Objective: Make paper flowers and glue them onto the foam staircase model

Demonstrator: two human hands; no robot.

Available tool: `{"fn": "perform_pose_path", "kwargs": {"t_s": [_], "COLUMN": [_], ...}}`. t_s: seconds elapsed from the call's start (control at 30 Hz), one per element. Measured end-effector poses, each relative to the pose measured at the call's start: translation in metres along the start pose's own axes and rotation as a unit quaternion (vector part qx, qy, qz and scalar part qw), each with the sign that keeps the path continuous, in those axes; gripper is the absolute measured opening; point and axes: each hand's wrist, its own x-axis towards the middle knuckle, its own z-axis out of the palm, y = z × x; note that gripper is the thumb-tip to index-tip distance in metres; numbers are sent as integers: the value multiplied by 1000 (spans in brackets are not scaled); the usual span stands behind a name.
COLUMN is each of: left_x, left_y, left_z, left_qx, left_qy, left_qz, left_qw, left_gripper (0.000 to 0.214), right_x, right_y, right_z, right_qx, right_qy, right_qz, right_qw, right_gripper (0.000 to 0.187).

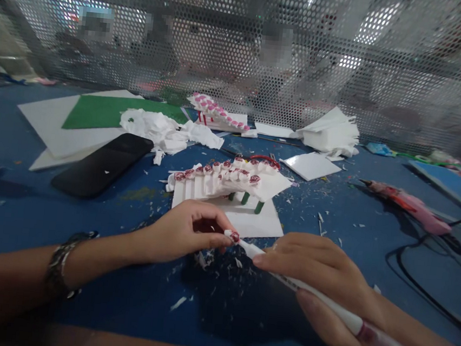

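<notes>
Piece (233, 236), red-white, between left fingers (214, 241), pen (333, 309) touching

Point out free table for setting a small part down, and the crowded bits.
Best: blue table between black phone and left forearm, just a few specks. Second: right of the white stair model, short of the pink tool, though scraps litter it. Crowded: behind the model, with crumpled white tissue, green sheet and paper stack.

Close head-worn view, forward and down over the table (237, 309)
</notes>
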Motion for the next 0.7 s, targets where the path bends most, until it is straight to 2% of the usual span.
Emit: {"fn": "perform_pose_path", "kwargs": {"t_s": [0.1, 0.43, 0.53, 0.7], "left_x": [0, 0, -1, -1], "left_y": [0, -1, -1, -1], "left_z": [0, 1, 0, -2], "left_qx": [-2, 55, 108, 168], "left_qy": [0, 6, 10, -7], "left_qz": [3, 42, 73, 161], "left_qw": [1000, 998, 991, 973], "left_gripper": [4, 7, 8, 6], "right_x": [0, 1, 3, 4], "right_y": [0, -1, -1, 0], "right_z": [0, -2, -2, -3], "right_qx": [1, -10, -5, 5], "right_qy": [17, 1, -6, -11], "right_qz": [4, 14, 12, -6], "right_qw": [1000, 1000, 1000, 1000], "right_gripper": [40, 43, 47, 46]}}
